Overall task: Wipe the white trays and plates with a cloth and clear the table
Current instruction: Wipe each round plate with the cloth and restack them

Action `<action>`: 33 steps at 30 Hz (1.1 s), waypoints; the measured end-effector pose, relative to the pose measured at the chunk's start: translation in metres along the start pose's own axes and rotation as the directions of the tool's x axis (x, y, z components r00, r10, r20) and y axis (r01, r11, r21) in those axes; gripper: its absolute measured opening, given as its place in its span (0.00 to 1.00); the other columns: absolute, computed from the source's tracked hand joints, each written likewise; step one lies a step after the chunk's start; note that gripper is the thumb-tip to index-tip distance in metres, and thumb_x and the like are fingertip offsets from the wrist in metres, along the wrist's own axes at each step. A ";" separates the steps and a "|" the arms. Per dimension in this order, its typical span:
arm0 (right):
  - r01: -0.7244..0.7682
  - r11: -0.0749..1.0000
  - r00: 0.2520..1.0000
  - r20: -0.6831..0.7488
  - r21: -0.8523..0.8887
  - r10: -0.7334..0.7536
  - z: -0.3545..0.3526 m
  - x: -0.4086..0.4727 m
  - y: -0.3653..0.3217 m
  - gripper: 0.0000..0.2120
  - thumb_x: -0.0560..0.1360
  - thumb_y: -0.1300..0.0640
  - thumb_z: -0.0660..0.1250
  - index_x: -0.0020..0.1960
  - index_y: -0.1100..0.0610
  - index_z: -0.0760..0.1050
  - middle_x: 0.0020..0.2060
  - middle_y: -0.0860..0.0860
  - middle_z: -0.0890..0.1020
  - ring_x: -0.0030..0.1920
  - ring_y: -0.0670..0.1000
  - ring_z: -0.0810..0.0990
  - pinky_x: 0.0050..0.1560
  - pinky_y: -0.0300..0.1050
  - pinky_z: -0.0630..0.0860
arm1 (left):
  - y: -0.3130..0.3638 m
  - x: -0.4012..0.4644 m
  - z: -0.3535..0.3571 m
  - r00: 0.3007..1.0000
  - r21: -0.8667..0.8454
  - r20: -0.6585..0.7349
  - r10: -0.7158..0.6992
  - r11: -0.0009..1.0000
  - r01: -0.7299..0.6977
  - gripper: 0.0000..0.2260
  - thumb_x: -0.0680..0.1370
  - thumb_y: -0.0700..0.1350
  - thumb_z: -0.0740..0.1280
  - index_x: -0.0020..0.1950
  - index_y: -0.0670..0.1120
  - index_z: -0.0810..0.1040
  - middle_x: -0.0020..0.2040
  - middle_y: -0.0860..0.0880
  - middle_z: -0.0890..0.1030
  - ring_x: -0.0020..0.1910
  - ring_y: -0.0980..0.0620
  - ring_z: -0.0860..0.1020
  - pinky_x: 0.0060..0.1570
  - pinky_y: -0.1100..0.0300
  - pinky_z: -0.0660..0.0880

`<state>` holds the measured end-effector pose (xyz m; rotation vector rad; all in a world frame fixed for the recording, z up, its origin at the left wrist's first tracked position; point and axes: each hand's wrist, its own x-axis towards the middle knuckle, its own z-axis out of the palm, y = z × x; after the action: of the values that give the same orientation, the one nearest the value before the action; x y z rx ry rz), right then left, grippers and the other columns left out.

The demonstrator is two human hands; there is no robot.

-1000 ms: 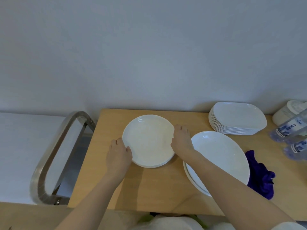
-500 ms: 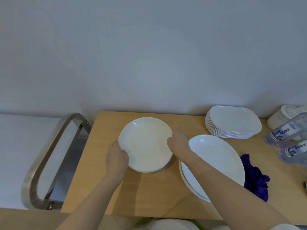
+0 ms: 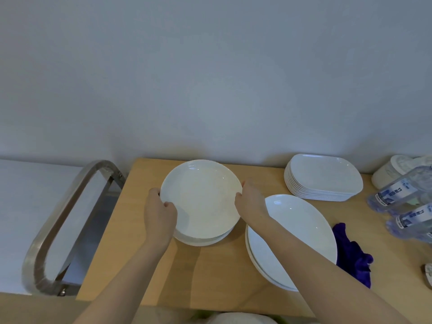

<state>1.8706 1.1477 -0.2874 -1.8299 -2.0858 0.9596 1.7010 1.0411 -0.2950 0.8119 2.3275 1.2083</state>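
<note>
The round plates (image 3: 202,199), the oval plates (image 3: 297,232) and the stacked trays (image 3: 323,177) are plain white, the table (image 3: 131,230) is light wood, the cloth (image 3: 353,256) is deep purple, the bottles (image 3: 402,190) are clear with blue-white labels, and the wall (image 3: 210,78) is pale grey.

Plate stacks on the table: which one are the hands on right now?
The round stack at the table's left end: left hand and right hand grip its rim. The oval stack and rectangular tray stack sit untouched.

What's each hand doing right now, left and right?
Left hand: closed on the left rim of the round plates.
Right hand: closed on the right rim of the same plates.
</note>
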 end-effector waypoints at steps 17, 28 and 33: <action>-0.071 0.985 0.939 -0.322 0.155 0.118 -0.090 -0.032 0.098 0.12 0.79 0.64 0.54 0.60 0.60 0.68 0.41 0.54 0.78 0.39 0.54 0.76 0.32 0.44 0.66 | 0.064 -0.046 0.074 0.961 0.005 0.235 0.146 0.988 -0.151 0.08 0.75 0.36 0.61 0.48 0.49 0.72 0.40 0.56 0.75 0.38 0.57 0.73 0.32 0.65 0.66; -0.211 0.965 0.903 -0.347 0.153 0.252 -0.103 -0.063 0.148 0.11 0.79 0.64 0.55 0.59 0.61 0.69 0.55 0.56 0.73 0.42 0.54 0.75 0.38 0.44 0.68 | 0.064 -0.079 0.109 0.904 0.081 0.379 0.200 0.965 -0.248 0.06 0.75 0.38 0.61 0.45 0.49 0.72 0.42 0.50 0.75 0.40 0.54 0.74 0.33 0.63 0.66; -0.213 0.969 0.907 -0.343 0.123 0.243 -0.096 -0.072 0.160 0.10 0.79 0.64 0.56 0.59 0.61 0.69 0.56 0.55 0.70 0.41 0.54 0.73 0.38 0.44 0.66 | 0.061 -0.086 0.112 0.911 0.205 0.367 0.188 0.939 -0.276 0.07 0.75 0.39 0.61 0.49 0.49 0.73 0.42 0.50 0.74 0.39 0.54 0.73 0.35 0.59 0.68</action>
<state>2.0679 1.1146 -0.2891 -2.0565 -1.6219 0.6829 1.8496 1.0808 -0.2997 1.3109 2.1589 0.7790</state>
